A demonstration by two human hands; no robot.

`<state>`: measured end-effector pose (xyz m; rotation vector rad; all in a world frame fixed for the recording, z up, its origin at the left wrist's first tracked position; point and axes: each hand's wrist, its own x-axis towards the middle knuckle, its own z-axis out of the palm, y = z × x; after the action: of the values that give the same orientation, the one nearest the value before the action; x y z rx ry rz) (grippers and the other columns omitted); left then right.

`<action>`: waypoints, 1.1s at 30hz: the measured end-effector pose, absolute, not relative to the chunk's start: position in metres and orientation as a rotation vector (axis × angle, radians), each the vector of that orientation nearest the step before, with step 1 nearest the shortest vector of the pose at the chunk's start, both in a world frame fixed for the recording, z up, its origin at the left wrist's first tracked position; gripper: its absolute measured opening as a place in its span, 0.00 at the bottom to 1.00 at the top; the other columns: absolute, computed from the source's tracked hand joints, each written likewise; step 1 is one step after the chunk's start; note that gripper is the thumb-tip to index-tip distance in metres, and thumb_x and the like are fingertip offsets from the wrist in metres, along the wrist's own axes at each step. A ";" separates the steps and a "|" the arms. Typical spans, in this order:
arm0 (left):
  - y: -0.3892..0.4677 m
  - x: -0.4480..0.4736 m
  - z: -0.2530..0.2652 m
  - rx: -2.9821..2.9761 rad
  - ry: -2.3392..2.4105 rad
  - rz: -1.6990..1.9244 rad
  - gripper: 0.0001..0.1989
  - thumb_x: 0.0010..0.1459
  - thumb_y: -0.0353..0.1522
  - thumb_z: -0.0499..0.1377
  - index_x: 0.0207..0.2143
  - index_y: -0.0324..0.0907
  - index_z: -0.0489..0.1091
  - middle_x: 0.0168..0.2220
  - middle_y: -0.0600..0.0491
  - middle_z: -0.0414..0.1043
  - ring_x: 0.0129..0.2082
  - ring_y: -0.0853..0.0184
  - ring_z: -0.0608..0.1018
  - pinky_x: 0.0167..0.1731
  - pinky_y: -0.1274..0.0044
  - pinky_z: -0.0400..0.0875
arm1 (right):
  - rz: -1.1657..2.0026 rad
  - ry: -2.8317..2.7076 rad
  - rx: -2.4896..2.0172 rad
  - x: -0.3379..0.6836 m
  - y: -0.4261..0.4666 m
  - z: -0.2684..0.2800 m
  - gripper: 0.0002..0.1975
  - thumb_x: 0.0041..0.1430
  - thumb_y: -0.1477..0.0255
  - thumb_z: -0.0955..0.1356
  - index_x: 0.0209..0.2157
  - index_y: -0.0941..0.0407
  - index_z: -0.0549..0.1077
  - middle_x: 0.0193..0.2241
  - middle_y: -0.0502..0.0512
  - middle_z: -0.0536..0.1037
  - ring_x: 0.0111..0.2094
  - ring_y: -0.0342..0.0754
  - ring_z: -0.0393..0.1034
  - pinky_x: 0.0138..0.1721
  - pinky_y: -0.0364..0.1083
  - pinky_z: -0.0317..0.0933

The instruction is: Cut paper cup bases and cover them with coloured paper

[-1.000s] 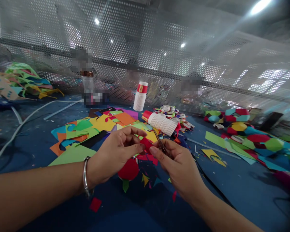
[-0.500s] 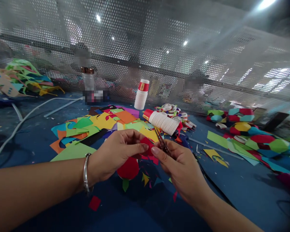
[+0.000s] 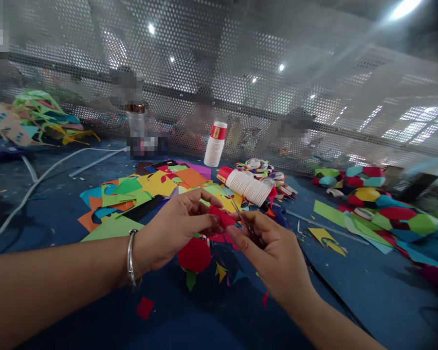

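My left hand (image 3: 182,226) pinches a small piece of red paper (image 3: 222,217) between thumb and fingers. At the paper's right edge, the thumb of my right hand (image 3: 268,243) touches it too. Scissors (image 3: 243,216) are held in my right hand, their blades pointing up and away, apart from the paper; its fingers hide the handles. Beneath my left hand lies a round red paper shape (image 3: 194,255) with a green paper leaf (image 3: 191,280). Small coloured scraps (image 3: 221,271) are scattered beside it.
Behind my hands spreads a pile of coloured paper (image 3: 156,184). One stack of paper cups (image 3: 214,146) stands upright; another stack (image 3: 246,185) lies on its side. Paper balls (image 3: 403,218) sit at right, a white cable (image 3: 47,177) at left. A perforated metal panel (image 3: 219,73) rises behind.
The red paper has turned and now looks narrower between my hands. The scissors have tilted slightly, and their blades appear closer together. The whole view has shifted a little.
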<state>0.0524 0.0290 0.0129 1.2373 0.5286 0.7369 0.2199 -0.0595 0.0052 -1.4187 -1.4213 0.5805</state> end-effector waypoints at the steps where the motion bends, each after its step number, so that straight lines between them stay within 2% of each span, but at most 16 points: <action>1: 0.029 0.052 0.012 1.249 0.530 0.746 0.12 0.55 0.26 0.65 0.41 0.40 0.68 0.31 0.54 0.77 0.30 0.72 0.78 0.34 0.78 0.70 | 0.570 -1.438 -1.412 0.219 -0.060 0.005 0.11 0.59 0.64 0.73 0.42 0.53 0.76 0.32 0.49 0.78 0.30 0.43 0.70 0.30 0.42 0.62; 6: 0.032 0.053 0.009 1.375 0.510 0.804 0.10 0.55 0.26 0.65 0.38 0.40 0.68 0.31 0.56 0.76 0.31 0.72 0.78 0.35 0.78 0.71 | 0.559 -1.490 -1.389 0.220 -0.060 0.004 0.10 0.62 0.65 0.71 0.43 0.53 0.75 0.36 0.50 0.79 0.34 0.44 0.71 0.34 0.43 0.64; 10: 0.034 0.054 0.011 1.506 0.484 0.829 0.08 0.54 0.24 0.63 0.35 0.39 0.68 0.31 0.56 0.76 0.33 0.72 0.79 0.39 0.78 0.73 | 0.489 -1.500 -1.469 0.222 -0.060 0.006 0.10 0.64 0.63 0.69 0.37 0.55 0.75 0.27 0.48 0.72 0.26 0.43 0.62 0.27 0.43 0.58; 12: 0.033 0.054 0.013 1.512 0.485 0.822 0.09 0.54 0.24 0.63 0.36 0.40 0.67 0.32 0.56 0.77 0.33 0.71 0.80 0.39 0.78 0.74 | 0.508 -1.490 -1.483 0.223 -0.059 0.006 0.10 0.64 0.63 0.68 0.35 0.56 0.75 0.25 0.48 0.70 0.26 0.43 0.60 0.26 0.43 0.56; 18: 0.030 0.052 0.014 1.434 0.556 0.811 0.12 0.55 0.26 0.63 0.42 0.40 0.67 0.32 0.55 0.78 0.33 0.70 0.81 0.36 0.78 0.73 | 0.623 -1.445 -1.445 0.224 -0.058 0.007 0.11 0.63 0.63 0.68 0.31 0.55 0.71 0.28 0.49 0.72 0.28 0.43 0.62 0.27 0.43 0.56; 22: 0.034 0.050 0.014 1.401 0.614 0.776 0.15 0.55 0.28 0.64 0.44 0.40 0.65 0.33 0.54 0.77 0.31 0.68 0.80 0.35 0.75 0.73 | 0.609 -1.452 -1.427 0.224 -0.060 0.007 0.10 0.63 0.62 0.69 0.34 0.55 0.74 0.26 0.48 0.70 0.26 0.42 0.60 0.26 0.42 0.55; 26: 0.040 0.048 0.014 1.468 0.616 0.779 0.16 0.55 0.28 0.63 0.46 0.42 0.64 0.34 0.54 0.76 0.32 0.67 0.79 0.35 0.72 0.72 | 0.601 -1.442 -1.430 0.224 -0.060 0.007 0.11 0.63 0.62 0.69 0.37 0.55 0.76 0.29 0.49 0.73 0.27 0.42 0.62 0.27 0.42 0.55; 33: 0.040 0.045 0.016 1.685 0.530 0.754 0.19 0.53 0.25 0.61 0.46 0.45 0.62 0.31 0.59 0.71 0.31 0.68 0.77 0.32 0.75 0.69 | 0.662 -1.475 -1.391 0.224 -0.058 0.009 0.09 0.63 0.63 0.69 0.35 0.55 0.75 0.28 0.48 0.72 0.27 0.41 0.61 0.27 0.41 0.56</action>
<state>0.0448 0.0403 0.0161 1.6852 0.5303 0.7538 0.2241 -0.0585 0.0090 -1.3913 -1.4748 0.6621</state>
